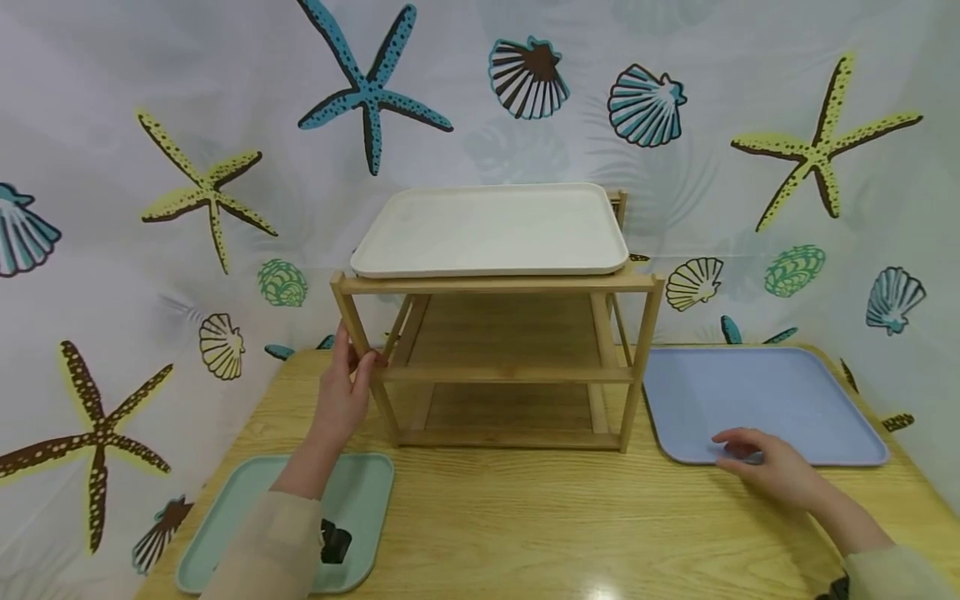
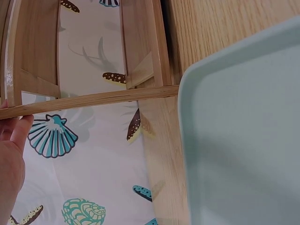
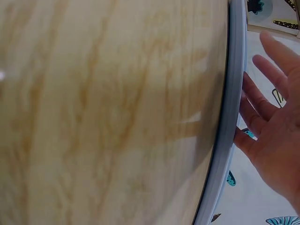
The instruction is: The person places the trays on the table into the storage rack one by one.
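Observation:
A wooden shelf rack (image 1: 510, 374) stands at the middle of the table, with a white tray (image 1: 491, 229) lying on its top. My left hand (image 1: 343, 392) grips the rack's left front post at about the height of the middle shelf; in the left wrist view its fingertips meet the wooden post (image 2: 93, 99). To the right of the rack lies a blue tray (image 1: 757, 400). Over its near edge hovers my right hand (image 1: 776, 471), holding nothing. In the right wrist view that hand's fingers are spread beside the tray rim (image 3: 228, 112); whether they touch it I cannot tell.
A light green tray (image 1: 371, 508) lies at the front left, partly under my left forearm, with a black object (image 1: 335, 542) by the sleeve. The wooden table (image 1: 517, 517) extends in front of the rack. A patterned cloth (image 1: 465, 142) hangs behind.

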Available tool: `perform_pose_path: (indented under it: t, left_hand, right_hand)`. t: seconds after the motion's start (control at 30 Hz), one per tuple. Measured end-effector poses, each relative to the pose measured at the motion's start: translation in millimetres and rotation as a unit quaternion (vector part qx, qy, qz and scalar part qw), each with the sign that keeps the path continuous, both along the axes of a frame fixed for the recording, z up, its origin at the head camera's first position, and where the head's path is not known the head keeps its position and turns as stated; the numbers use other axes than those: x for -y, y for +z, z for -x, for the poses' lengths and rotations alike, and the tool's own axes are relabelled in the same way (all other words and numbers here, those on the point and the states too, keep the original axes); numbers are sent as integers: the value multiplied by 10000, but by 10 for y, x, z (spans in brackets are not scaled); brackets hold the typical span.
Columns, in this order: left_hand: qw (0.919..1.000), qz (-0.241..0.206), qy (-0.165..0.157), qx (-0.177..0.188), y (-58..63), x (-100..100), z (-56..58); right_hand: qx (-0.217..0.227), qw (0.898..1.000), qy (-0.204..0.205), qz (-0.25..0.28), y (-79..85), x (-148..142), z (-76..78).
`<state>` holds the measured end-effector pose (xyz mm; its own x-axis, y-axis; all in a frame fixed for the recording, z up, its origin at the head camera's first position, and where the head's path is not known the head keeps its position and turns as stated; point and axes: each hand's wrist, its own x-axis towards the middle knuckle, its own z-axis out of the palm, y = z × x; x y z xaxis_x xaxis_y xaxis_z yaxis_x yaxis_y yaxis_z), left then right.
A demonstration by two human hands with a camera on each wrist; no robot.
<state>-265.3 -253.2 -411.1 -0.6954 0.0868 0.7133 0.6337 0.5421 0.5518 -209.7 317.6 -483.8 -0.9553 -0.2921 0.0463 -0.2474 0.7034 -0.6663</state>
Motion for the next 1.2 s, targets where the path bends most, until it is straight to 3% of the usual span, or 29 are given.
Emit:
perform_pose_path:
  t: [0.2, 0.43, 0.67, 0.83, 1.0, 1.2]
  left_hand:
    - [10000, -36, 48, 15, 22, -18, -48]
    - [9999, 16, 106, 96, 220, -169, -234]
    - [9999, -20, 72, 74, 47, -57, -58]
    - [9999, -23, 53, 87, 4, -5, -9]
    - [9999, -28, 66, 84, -3, 5, -4]
    - [9999, -13, 61, 83, -3, -8, 0]
  right_hand:
    - [-20, 9989, 458, -19, -45, -30, 45]
    - [-142, 9963, 844, 39, -104, -107, -24]
    - [-43, 9907, 1317, 326, -137, -197, -262]
    - [79, 9840, 1637, 696, -170, -257, -507]
    - [269, 9696, 2192, 1055, -223, -314, -736]
    - [851, 9419, 2737, 1751, -285, -304, -941]
